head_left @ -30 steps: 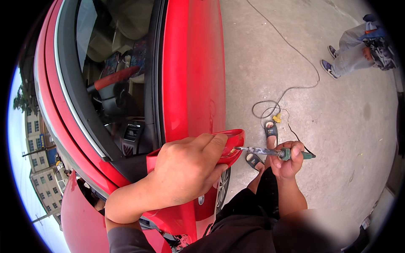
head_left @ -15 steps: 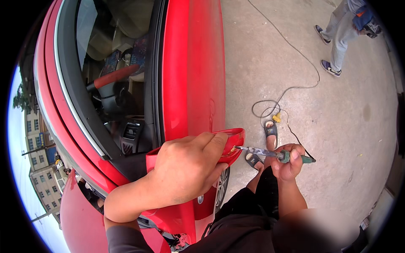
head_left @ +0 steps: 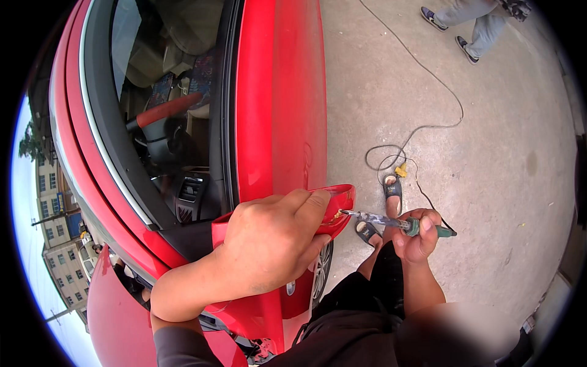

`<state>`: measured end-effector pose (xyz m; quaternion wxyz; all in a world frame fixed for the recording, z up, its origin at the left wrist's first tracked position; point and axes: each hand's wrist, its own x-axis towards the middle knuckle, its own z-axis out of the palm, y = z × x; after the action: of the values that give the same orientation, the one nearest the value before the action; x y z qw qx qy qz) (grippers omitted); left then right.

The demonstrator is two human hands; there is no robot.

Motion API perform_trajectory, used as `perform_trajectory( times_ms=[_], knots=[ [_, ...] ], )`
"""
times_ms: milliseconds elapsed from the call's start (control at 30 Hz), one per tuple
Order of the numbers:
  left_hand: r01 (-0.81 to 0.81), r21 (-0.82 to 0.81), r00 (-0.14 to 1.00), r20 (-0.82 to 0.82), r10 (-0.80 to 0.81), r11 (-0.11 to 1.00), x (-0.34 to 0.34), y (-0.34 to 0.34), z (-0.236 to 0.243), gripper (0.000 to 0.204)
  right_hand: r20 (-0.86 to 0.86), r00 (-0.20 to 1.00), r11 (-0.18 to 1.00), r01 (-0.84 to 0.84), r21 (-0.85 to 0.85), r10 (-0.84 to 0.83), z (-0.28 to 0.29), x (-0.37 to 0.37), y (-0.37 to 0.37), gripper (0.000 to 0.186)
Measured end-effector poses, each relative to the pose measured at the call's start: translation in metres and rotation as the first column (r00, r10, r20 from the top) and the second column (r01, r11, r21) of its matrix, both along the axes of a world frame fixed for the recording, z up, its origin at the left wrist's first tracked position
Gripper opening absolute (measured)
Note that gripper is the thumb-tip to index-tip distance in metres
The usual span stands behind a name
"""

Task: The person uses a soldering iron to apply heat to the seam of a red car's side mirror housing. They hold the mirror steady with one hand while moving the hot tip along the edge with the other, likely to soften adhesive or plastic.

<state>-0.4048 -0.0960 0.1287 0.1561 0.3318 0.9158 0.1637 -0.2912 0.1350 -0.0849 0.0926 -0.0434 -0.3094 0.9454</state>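
My left hand (head_left: 269,238) lies over the red side mirror housing (head_left: 344,197) of a car, its fingers bent round the shell. Much of the housing is hidden beneath that hand. The outer end of the shell has a damaged, yellowish patch. In my right hand (head_left: 419,237) is a soldering iron (head_left: 373,218) with a green handle and a worn metal shaft. Its tip points left and meets or nearly meets the damaged patch. My right fingers are closed round the handle, and a dark cord runs from its back end.
The red car door (head_left: 281,122) stands to the left, beside the side window (head_left: 171,79). A black cable (head_left: 449,125) loops over the concrete floor, with a yellow connector (head_left: 401,170) near my sandalled feet. Another person's legs (head_left: 474,27) are at the upper right.
The other person has stepped toward the upper left and is now partly out of the picture. My hands, the soldering iron and the mirror housing stay almost where they were.
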Motion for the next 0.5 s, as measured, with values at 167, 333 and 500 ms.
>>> perform_trajectory(
  times_ms=[167,333,500],
  knots=[
    [-0.001,0.010,1.000,-0.006,0.001,1.000,-0.0003,0.0003,-0.0007,0.054,0.124,0.990,0.998,0.062,-0.013,-0.060,0.0058,0.0013,-0.0047,0.034],
    [-0.003,0.007,1.000,-0.002,0.003,1.000,0.0001,0.0000,0.0002,0.055,0.081,0.996,0.999,0.035,0.000,-0.034,0.0030,0.0017,-0.0028,0.032],
    [-0.001,0.015,1.000,0.002,0.001,1.000,-0.0005,0.0001,-0.0001,0.055,0.046,0.998,0.999,0.035,-0.023,-0.033,-0.0032,0.0028,-0.0014,0.028]
  ],
)
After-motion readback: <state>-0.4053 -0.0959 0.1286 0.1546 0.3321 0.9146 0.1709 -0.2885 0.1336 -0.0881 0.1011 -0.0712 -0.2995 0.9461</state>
